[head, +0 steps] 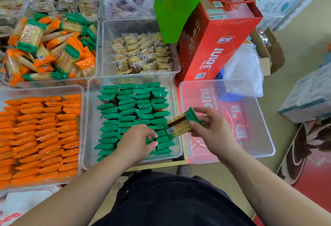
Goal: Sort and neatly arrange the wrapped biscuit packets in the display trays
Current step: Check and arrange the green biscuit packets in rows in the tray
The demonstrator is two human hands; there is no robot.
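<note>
Head view: right hand (pixel 209 132) holds one green-wrapped biscuit packet (pixel 180 126) at centre-right of frame. The thumb lies on its near face and the fingers curl behind its upper right end, a narrow grip closed on the wrapper. Packet hangs above the right wall of the centre display tray (pixel 90 121), just right of the rows of green packets (pixel 129 111). Its long axis runs diagonally, lower left to upper right, barcode end lowest. The rowed packets lie with ends left and right, so a turn looks necessary before insertion. Left hand (pixel 138 142) rests on the lower right rows, fingers curled down among the packets; whether it pinches one or merely parts them cannot be told. The likely slot is at those fingertips, down and left of the held packet. Right hand is the nearer for placing. Orange-packet tray (pixel 41 87) at lower left appears filled; mixed tray (pixel 53 83) at upper left holds unsorted orange and green packets.
</note>
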